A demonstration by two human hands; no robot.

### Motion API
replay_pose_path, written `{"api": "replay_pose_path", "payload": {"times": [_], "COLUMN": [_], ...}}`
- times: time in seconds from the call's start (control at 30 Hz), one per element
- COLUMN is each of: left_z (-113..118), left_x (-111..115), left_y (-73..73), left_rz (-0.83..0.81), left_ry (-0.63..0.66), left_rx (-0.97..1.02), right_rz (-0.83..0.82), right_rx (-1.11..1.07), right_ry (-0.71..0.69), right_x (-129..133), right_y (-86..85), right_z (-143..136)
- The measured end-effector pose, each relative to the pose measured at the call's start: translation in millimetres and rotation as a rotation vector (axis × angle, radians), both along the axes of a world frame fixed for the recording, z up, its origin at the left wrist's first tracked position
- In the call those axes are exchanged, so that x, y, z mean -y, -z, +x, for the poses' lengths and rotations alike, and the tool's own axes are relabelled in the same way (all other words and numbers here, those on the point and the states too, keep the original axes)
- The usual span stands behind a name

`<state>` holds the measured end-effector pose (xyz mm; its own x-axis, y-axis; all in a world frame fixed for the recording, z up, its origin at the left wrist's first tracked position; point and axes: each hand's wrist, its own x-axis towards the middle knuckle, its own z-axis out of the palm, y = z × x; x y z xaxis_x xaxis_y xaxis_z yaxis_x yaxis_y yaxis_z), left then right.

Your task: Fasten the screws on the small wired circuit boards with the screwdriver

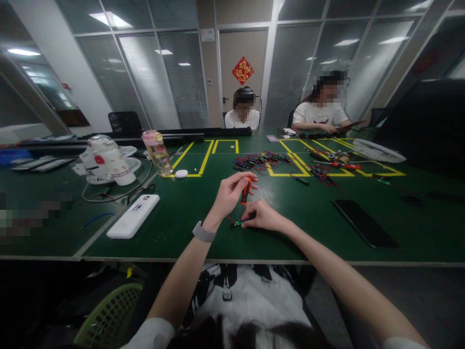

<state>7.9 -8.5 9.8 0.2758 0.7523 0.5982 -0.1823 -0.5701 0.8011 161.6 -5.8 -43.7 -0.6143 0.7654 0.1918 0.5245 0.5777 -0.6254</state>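
Observation:
My left hand (234,191) is closed around the orange and black handle of a screwdriver (246,190), held upright with its tip downward. Below it, my right hand (263,216) pinches a small green circuit board (238,223) with thin wires, low over the green table top. The screwdriver's tip is close to the board; whether they touch, I cannot tell. Beyond my hands lies a heap of small boards with red and black wires (259,161). A single wired board (300,180) lies to the right of the heap.
A white power bank (133,216) lies at left, and a black phone (365,223) at right. Behind the power bank stand a pink-lidded bottle (158,152) and a white appliance (105,162). Red-handled pliers (345,166) lie far right. Two people sit across the table.

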Motion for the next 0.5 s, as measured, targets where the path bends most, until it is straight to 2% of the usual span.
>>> {"api": "replay_pose_path", "payload": {"times": [0.2,0.5], "left_z": [1.9,2.8], "left_x": [-0.1,-1.0], "left_y": [1.0,9.5], "left_rz": [0.017,0.175], "left_ry": [-0.078,-0.294], "left_rx": [0.017,-0.033], "right_rz": [0.022,0.042], "right_rx": [0.03,0.029], "right_ry": [0.054,0.129], "right_x": [-0.1,-6.0], "right_y": [0.4,9.6], "right_z": [-0.8,-0.5]}}
